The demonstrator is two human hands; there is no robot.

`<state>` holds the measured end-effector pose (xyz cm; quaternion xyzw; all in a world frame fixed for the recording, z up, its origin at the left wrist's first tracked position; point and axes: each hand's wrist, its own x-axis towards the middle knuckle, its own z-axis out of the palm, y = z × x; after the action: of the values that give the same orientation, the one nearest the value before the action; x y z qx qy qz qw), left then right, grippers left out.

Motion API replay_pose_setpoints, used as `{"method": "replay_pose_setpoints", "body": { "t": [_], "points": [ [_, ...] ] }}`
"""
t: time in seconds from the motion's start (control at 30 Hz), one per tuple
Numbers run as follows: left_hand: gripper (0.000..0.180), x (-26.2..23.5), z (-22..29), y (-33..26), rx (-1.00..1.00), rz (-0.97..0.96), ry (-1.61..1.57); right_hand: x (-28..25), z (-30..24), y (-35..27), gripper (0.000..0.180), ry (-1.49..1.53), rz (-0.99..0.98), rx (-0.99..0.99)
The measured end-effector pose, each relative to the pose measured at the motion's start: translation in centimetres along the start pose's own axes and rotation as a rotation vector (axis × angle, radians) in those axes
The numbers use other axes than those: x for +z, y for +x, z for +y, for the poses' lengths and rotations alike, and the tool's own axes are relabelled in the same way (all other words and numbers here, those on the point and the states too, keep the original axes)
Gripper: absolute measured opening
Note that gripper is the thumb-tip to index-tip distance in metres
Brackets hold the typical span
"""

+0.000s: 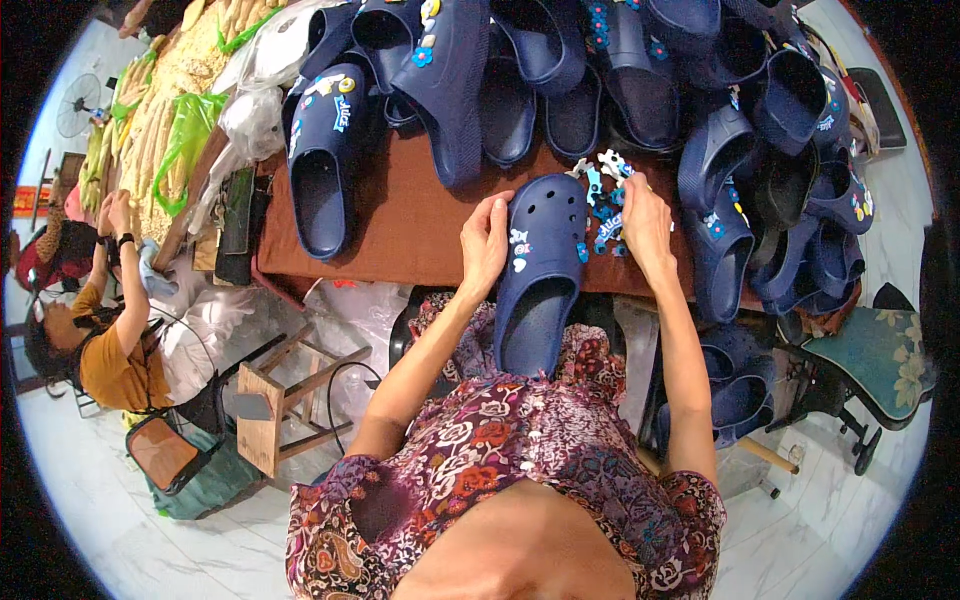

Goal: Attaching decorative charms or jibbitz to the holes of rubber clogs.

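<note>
With your left hand (486,245) closed on the navy clog (541,270) at the desk's (400,225) near edge, keep it steady while your right hand (645,225), fingers curled over the small charms (606,205), picks one.

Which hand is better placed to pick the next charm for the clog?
Right, probably. The right hand rests on the pile of small charms beside the navy clog, fingertips among them. The left hand grips the clog's left edge, steadying it, apart from the charms.
</note>
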<state>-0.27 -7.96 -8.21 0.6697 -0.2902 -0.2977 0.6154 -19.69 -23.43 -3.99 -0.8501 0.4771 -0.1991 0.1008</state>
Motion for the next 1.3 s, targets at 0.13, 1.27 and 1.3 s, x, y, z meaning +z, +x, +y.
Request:
{"method": "replay_pose_setpoints", "body": {
  "t": [0.13,1.27,1.3],
  "points": [
    [0.027,-0.3,-0.6,-0.3,0.07,-0.001,0.011,-1.2,-1.3,-1.3,0.025,0.131,0.042,-0.045],
    [0.027,3.7,5.6,5.0,0.592,-0.269,0.361,-1.1,-0.4,-3.1,0.028,0.093,0.051,0.173],
    [0.026,2.4,5.9,4.1,0.488,-0.231,0.358,-1.2,-0.7,-3.2,0.028,0.096,0.045,0.173]
  ]
}}
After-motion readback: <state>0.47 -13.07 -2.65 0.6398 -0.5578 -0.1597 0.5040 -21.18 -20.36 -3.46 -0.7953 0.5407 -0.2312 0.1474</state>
